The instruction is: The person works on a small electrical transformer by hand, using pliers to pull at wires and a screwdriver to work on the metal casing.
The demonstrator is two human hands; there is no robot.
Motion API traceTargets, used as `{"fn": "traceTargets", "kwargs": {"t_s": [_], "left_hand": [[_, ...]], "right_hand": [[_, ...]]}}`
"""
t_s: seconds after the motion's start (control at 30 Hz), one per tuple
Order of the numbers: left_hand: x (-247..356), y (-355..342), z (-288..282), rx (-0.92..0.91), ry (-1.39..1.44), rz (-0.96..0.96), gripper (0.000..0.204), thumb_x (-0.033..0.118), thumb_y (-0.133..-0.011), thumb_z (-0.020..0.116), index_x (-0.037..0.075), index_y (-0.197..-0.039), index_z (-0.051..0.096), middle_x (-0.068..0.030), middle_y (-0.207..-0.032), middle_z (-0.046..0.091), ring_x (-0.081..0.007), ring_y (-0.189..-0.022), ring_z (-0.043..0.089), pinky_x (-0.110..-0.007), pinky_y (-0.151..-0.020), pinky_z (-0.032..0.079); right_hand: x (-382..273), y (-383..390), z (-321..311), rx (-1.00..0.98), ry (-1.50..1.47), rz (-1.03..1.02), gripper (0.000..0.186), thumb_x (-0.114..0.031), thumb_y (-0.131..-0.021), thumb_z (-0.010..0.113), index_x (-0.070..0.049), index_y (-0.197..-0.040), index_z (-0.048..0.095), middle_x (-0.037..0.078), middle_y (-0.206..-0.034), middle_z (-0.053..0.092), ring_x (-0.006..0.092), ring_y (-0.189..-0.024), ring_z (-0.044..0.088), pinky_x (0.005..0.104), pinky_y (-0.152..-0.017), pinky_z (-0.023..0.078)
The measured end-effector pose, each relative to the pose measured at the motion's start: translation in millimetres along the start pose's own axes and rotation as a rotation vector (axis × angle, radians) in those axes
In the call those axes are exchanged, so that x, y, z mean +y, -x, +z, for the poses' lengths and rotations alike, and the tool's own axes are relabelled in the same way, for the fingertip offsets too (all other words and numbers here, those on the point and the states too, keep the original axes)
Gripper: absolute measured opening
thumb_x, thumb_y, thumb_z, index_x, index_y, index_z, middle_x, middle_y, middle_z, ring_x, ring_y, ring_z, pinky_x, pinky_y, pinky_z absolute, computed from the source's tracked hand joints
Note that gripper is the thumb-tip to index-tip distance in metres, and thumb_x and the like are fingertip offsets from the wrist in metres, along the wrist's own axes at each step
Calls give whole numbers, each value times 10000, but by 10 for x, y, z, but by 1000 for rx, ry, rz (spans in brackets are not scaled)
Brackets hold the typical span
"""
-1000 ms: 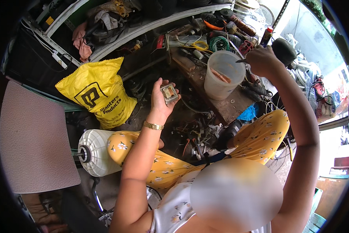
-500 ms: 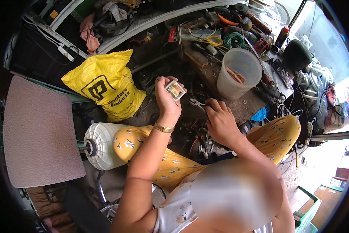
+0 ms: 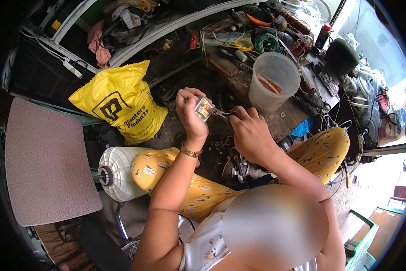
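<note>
Pliers [image 3: 219,113] have reached the case [image 3: 202,109]; black lettering [image 3: 137,118] marks the sack [image 3: 121,103].

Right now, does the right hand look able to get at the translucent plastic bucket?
Probably yes: the bucket stands close by the right hand with nothing visible between them, though its grip is taken up by pliers.

right hand [image 3: 251,134] holds pliers [image 3: 219,113] against small box [image 3: 202,109] in left hand [image 3: 192,116]
</note>
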State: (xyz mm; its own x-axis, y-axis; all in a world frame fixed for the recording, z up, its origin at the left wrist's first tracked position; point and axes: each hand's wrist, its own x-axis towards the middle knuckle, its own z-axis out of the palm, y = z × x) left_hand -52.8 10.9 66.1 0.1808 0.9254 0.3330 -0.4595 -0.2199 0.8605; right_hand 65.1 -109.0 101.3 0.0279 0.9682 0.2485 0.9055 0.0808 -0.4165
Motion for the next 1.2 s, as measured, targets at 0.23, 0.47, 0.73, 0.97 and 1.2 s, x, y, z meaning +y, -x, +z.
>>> {"fn": "traceTargets", "kwargs": {"t_s": [0.23,0.47,0.73,0.97,1.2], "left_hand": [[-30,79,-48,-102,-38,-30,102,168,-852,415,70,-837,391,-87,-911,475,-178,-667,560,-312,-605,508],[-85,114,-75,21,46,-172,86,166,-856,416,86,-839,389,-70,-894,495,-184,-664,571,-323,-615,512],[-244,107,-207,-68,52,-467,139,236,-935,504,136,-858,445,-43,-742,569,-149,-607,593,-301,-577,517],[-407,178,-249,-318,761,-888,174,280,-933,537,177,-824,449,-32,-773,591,-135,-654,594,-289,-485,506],[-423,167,-399,108,413,-1004,203,334,-921,546,196,-773,539,-38,-824,649,-191,-678,630,-356,-545,552]], "right_hand": [[54,-21,-100,-130,88,-68,170,-70,-709,599,-7,-864,625,129,-1011,582,338,-913,560,449,-725,483],[190,-123,14,-173,117,-149,106,-100,-736,613,-19,-799,642,123,-989,594,331,-835,606,438,-694,518],[542,-145,239,-154,-220,-216,107,-101,-762,604,4,-754,624,155,-812,654,357,-702,629,433,-667,518],[636,-94,273,-551,-987,134,87,-47,-696,518,-15,-709,598,20,-587,549,116,-548,516,267,-509,397],[727,69,250,-382,-715,-91,201,-50,-738,562,0,-911,652,166,-924,637,281,-847,616,349,-709,471]]}}
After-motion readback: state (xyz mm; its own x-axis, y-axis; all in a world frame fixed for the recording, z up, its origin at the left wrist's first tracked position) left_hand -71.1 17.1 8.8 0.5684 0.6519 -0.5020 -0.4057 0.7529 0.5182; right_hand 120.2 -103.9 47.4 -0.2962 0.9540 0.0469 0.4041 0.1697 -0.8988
